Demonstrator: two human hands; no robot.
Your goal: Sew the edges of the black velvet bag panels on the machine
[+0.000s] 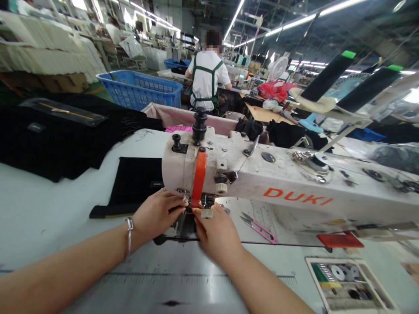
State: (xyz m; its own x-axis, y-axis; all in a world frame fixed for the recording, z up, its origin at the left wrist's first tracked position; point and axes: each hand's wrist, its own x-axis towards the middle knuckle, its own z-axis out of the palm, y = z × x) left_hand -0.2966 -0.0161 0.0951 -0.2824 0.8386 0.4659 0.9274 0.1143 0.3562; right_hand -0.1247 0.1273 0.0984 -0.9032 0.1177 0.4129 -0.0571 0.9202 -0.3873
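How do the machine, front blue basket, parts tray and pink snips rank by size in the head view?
1. Machine
2. Basket and tray: too close to rank; tray is nearer and cut off
3. Snips

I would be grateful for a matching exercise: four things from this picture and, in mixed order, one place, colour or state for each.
Things:
1. left hand
2. sewing machine
3. thread snips
4. basket

Descriptions:
A. pink-handled, lying to the right of the right hand
B. wears a silver bracelet at the wrist
C. blue, left of the co-worker
D. bears orange lettering

Pairs: 1-B, 2-D, 3-A, 4-C
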